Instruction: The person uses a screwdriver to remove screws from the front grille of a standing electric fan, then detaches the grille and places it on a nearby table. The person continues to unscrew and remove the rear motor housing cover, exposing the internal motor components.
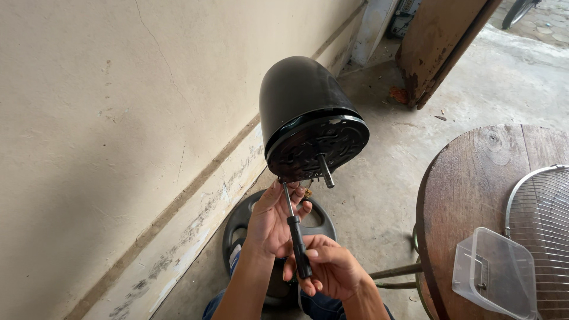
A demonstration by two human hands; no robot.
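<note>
The right hand is wrapped round the black handle of a screwdriver, fingers pressed together on it, thumb along the grip. The thin metal shank runs up to the lower rim of the fan motor housing, where the tip meets the face plate. The left hand cups just beneath that rim, fingers curled up beside the shank, steadying the tip; it pinches nothing that can be made out.

The housing sits in mid-frame, tilted so its round face plate and bare metal shaft point down toward the hands. It looks heavy for its size (a motor inside a smooth, glossy plastic shell), rigid, and likely slippery on the dome; the ridged rim seems the surer place to hold, not the shaft.

Below lies the round black fan base on the concrete floor. To the right a round wooden table bears a clear plastic container and a wire fan grille.
</note>
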